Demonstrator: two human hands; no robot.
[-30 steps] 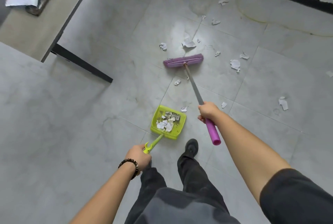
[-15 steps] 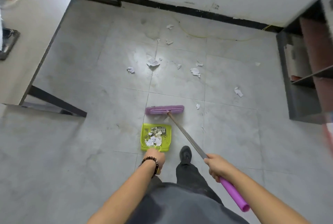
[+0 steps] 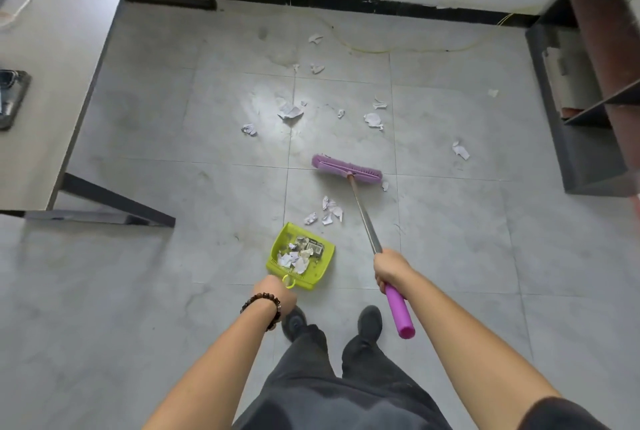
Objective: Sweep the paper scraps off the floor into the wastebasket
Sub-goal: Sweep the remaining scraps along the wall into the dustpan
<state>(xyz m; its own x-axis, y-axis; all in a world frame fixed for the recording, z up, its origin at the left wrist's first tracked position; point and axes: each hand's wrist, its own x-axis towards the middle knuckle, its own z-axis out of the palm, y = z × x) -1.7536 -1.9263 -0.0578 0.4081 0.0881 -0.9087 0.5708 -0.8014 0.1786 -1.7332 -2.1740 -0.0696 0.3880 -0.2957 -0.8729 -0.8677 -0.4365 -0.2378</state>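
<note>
My left hand (image 3: 274,292) grips the handle of a lime-green dustpan (image 3: 300,256) that rests on the floor and holds several paper scraps. My right hand (image 3: 390,268) is shut on the metal shaft of a purple broom, just above its purple grip (image 3: 400,313). The broom head (image 3: 347,170) sits on the floor beyond the dustpan. A small cluster of scraps (image 3: 330,211) lies between the broom head and the dustpan's mouth. More white scraps (image 3: 290,111) are scattered farther out across the grey tiles. No wastebasket is in view.
A grey table (image 3: 52,83) with dark metal legs stands at the left. A dark shelf unit (image 3: 588,100) stands at the right. A black baseboard (image 3: 346,3) runs along the far wall. My two black shoes (image 3: 370,320) are planted behind the dustpan.
The broom head has moved out, away from the dustpan's mouth, and to the right. A cluster of scraps now lies between it and the dustpan. The view has shifted.
</note>
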